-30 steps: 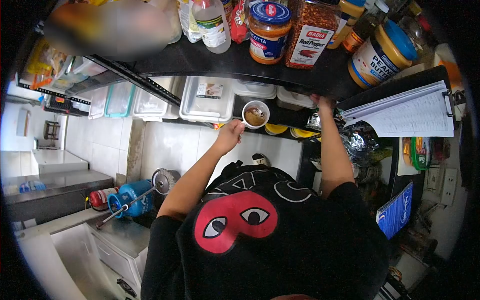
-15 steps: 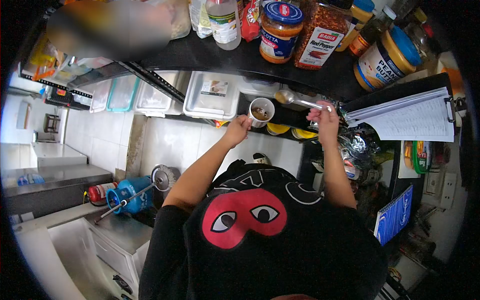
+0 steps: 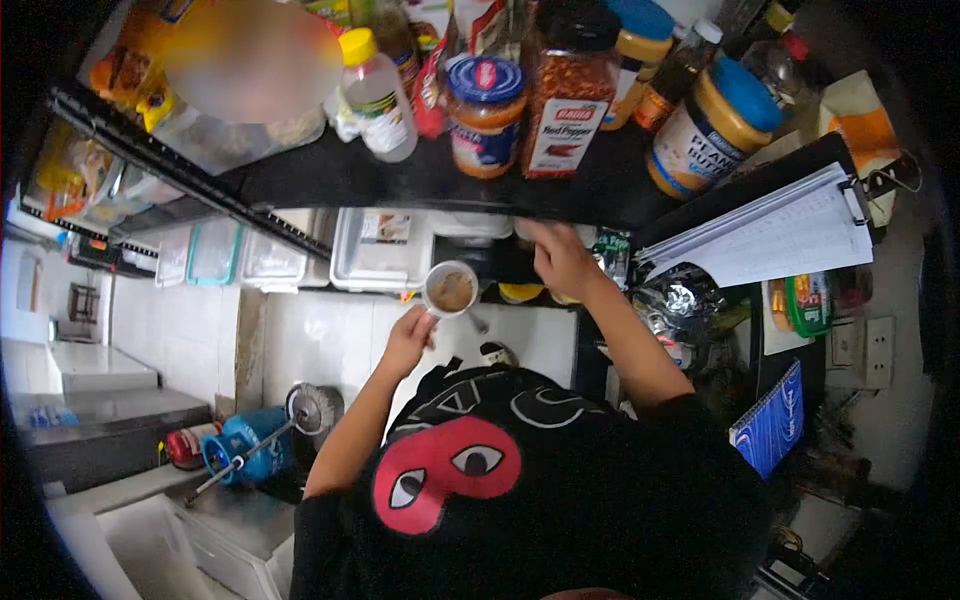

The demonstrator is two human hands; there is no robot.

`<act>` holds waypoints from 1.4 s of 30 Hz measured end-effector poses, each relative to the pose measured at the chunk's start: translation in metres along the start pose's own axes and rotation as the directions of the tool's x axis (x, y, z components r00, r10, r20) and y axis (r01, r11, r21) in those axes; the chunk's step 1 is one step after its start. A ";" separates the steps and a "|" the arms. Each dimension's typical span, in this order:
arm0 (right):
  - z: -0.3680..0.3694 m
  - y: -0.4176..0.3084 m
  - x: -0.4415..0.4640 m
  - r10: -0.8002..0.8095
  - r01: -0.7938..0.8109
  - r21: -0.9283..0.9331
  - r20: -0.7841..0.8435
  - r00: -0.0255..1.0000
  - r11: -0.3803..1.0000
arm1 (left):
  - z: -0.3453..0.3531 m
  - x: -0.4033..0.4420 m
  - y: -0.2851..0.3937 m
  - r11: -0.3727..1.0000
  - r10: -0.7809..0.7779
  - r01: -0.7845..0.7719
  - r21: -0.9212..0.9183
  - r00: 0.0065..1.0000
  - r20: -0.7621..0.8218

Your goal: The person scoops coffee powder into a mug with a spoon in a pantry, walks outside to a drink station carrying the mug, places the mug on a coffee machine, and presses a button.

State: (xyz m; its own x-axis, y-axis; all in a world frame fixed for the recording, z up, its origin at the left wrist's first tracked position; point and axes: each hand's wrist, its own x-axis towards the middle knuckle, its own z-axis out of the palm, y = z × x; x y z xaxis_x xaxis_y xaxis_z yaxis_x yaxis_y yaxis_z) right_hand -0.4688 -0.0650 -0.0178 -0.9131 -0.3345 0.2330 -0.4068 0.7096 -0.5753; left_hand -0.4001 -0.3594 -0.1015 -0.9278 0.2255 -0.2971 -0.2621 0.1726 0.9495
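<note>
My left hand (image 3: 408, 340) grips a white cup (image 3: 432, 305) with a brown powdery content (image 3: 452, 290) showing inside. A small grey metal end (image 3: 480, 325), which looks like part of the spoon, pokes out just below the cup's right side. My right hand (image 3: 565, 262) reaches in beneath the front edge of the black shelf (image 3: 400, 190). Its fingertips are blurred beside the stored containers, and whether they touch or hold anything cannot be made out.
Above, the shelf carries a sauce jar (image 3: 485, 130), a red pepper container (image 3: 568, 120) and a peanut butter jar (image 3: 705, 135). Lidded plastic boxes (image 3: 385, 255) line the lower level. A clipboard with papers (image 3: 765, 230) juts out at right. A blue gas cylinder (image 3: 250, 445) stands lower left.
My right hand has moved left under the shelf and no longer holds the spoon upright. My left hand and the cup sit lower and further left in view. The camera view has shifted.
</note>
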 end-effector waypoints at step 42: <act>0.114 0.074 0.023 0.537 -0.361 -0.726 0.015 0.843 0.586 | -0.148 -0.306 -0.123 0.816 -0.348 -0.197 -0.543 0.584 -0.734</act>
State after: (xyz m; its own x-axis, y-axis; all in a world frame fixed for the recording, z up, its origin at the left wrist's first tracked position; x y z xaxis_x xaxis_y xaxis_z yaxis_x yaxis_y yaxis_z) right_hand -0.5168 -0.0911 -0.1439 -0.9882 0.0901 -0.1241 0.0714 0.9865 0.1477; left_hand -0.1235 -0.5919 -0.1127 -0.6454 -0.6318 -0.4293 -0.1758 -0.4242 0.8884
